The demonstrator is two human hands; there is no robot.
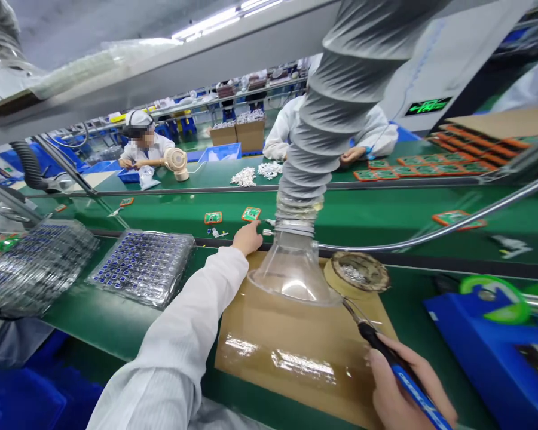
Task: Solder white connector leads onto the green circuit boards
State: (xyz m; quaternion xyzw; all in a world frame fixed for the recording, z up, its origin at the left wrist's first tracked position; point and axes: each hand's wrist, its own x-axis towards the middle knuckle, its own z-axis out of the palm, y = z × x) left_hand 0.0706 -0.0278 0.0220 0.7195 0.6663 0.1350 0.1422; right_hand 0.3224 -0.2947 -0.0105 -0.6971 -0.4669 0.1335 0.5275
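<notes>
My left hand [248, 237] reaches to the green conveyor belt, its curled fingertips at the near edge of a small orange-rimmed circuit board [251, 213]; the thumb is mostly hidden. My right hand [399, 382] is wrapped round the black and blue handle of a soldering iron [385, 352]. The iron's tip end points up and left, near a round tin of solder residue [356, 272] and the rim of a clear fume hood [291, 275]. Under the hood lies a shiny brown board [291, 352]. Another circuit board [213, 218] rests on the belt left of my left hand.
A grey fume duct [318, 119] hangs down centrally. Stacked clear trays with blue parts [138, 266] stand left. At right are a blue holder [479, 352] with a green reel [495, 298] and a metal conduit [430, 239]. Co-workers sit across the belt.
</notes>
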